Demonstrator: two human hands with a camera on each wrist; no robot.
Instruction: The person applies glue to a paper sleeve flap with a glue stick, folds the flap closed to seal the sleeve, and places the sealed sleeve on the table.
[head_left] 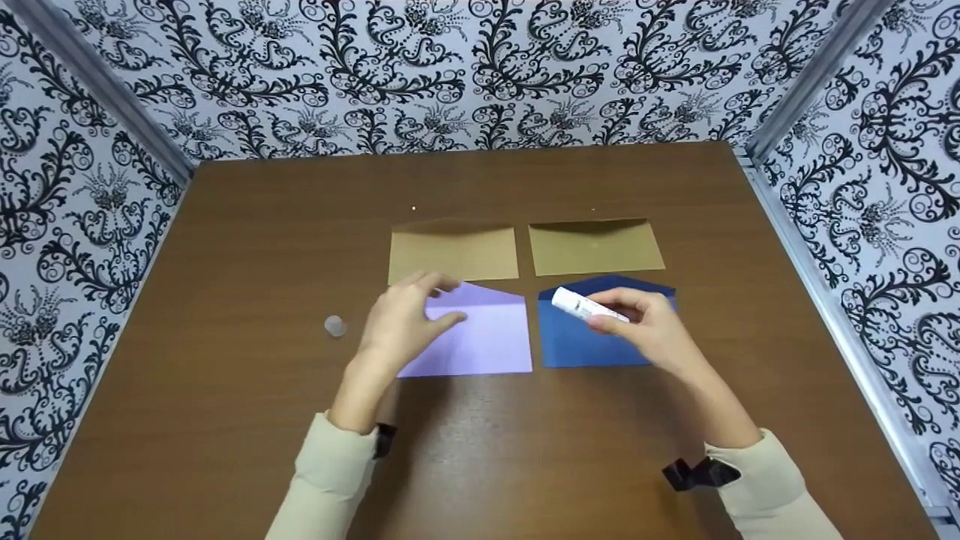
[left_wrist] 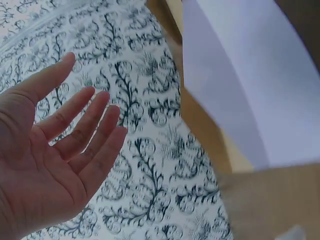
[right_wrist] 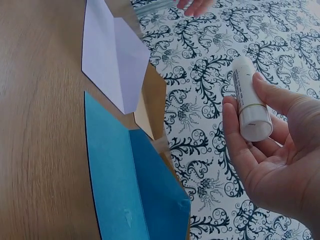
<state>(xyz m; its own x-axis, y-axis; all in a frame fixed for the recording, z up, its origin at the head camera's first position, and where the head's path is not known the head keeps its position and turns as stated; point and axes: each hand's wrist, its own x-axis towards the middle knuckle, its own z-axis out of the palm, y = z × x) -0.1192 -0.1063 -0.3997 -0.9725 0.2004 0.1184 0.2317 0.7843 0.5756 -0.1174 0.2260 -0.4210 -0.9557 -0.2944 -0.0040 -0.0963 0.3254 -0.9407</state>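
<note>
I have the right grip (head_left: 651,326) closed round a slim white tube (right_wrist: 246,92), printed, yellow-banded; my left grip (head_left: 401,319), loosely spread, holds nothing.

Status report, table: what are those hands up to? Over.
Left hand empty. Right hand holding white tube. In the head view, hands partly hide lilac envelope and blue envelope.

A brown surface (head_left: 255,225) fills the middle and bottom of the frame. White walls (head_left: 540,75) with curly black flowers stand at the top, left and right. Gray poles (head_left: 111,84) slant through both upper corners.
</note>
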